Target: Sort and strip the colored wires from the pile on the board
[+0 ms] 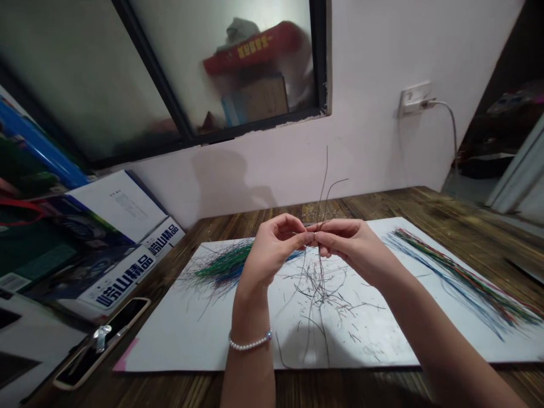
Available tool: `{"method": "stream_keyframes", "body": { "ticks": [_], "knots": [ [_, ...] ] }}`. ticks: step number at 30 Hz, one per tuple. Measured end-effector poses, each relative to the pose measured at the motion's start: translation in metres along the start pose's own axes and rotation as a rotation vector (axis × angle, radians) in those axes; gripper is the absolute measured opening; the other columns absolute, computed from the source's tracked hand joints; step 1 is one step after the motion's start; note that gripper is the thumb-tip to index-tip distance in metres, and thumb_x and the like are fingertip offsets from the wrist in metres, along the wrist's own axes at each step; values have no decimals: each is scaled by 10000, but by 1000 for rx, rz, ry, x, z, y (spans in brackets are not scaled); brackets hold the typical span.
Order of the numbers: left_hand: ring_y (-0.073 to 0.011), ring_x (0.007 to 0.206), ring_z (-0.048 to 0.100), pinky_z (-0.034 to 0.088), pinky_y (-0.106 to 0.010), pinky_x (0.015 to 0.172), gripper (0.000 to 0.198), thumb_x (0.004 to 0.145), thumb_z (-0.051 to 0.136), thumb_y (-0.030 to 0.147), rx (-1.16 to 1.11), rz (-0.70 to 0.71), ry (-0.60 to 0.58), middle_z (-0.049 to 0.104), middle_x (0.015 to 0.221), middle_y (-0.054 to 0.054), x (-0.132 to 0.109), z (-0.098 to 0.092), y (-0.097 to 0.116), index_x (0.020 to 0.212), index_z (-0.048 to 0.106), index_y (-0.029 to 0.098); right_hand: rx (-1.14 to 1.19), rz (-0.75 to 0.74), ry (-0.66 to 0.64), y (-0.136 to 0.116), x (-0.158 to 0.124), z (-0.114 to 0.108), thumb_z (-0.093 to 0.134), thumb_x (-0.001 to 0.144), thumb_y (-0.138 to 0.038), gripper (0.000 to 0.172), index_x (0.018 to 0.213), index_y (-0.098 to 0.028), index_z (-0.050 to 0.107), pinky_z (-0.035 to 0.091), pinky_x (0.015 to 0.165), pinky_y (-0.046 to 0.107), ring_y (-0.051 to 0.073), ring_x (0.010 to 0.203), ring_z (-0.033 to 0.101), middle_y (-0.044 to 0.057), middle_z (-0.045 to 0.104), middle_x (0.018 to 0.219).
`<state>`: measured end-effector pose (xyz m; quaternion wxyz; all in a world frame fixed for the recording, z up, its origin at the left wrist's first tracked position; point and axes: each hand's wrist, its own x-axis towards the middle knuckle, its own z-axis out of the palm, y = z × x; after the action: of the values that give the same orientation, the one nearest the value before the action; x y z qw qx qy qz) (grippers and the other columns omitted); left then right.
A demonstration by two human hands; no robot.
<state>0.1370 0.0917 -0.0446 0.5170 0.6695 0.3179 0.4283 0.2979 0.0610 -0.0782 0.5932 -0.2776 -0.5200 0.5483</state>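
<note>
My left hand [280, 243] and my right hand [344, 241] meet above the white sheet, thumbs and fingertips pinched together on thin dark wires [325, 198]. Two wire ends rise above the fingers, one nearly straight and one bending right. Below the hands, loose wires and short clippings [318, 289] lie scattered on the sheet. Just where each wire passes between the fingertips is hidden. A bundle of green and blue wires [225, 263] lies left of my hands. At the right rests a longer bundle of red, green, orange and blue wires [459, 272].
The white sheet [178, 334] lies on a dark wooden table [408, 201]. A phone [106, 340] with a small metal tool on it is at the left edge. Printed boxes [127, 277] stand behind it. A plugged-in wall socket [414, 102] is at right.
</note>
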Motion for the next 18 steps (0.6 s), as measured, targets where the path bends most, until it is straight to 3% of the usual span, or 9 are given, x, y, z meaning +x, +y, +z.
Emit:
{"method": "stream_keyframes", "body": {
  "ticks": [8, 13, 16, 18],
  "knots": [
    [-108, 666, 585, 455, -213, 598, 124, 772, 660, 281, 62, -44, -112, 632, 695, -15, -1, 4, 3, 765, 641, 159, 58, 8, 9, -6, -1, -1, 708, 773, -236, 89, 703, -183, 726, 445, 546, 182, 75, 591, 554, 12, 634, 667],
    [-154, 693, 602, 460, -273, 626, 169, 779, 624, 297, 325, -48, -23, 671, 704, -57, 7, 1, -8, 736, 693, 149, 5, -20, 108, -10, -2, -10, 747, 737, -267, 84, 725, -185, 737, 467, 601, 200, 87, 632, 566, 11, 633, 686],
    [-170, 729, 612, 464, -302, 680, 171, 776, 630, 288, 363, -29, 12, 691, 734, -76, 11, 2, -14, 727, 709, 145, -53, -48, 140, -11, -3, -15, 742, 747, -283, 104, 731, -181, 731, 457, 594, 193, 85, 627, 562, 5, 623, 642],
    [-176, 809, 632, 475, -309, 757, 208, 820, 587, 315, 333, -6, -30, 707, 807, -79, 10, 5, -12, 796, 719, 156, -88, -57, 134, -12, -3, -15, 729, 761, -276, 108, 731, -172, 723, 453, 582, 199, 88, 620, 566, 7, 627, 634]
  ]
}}
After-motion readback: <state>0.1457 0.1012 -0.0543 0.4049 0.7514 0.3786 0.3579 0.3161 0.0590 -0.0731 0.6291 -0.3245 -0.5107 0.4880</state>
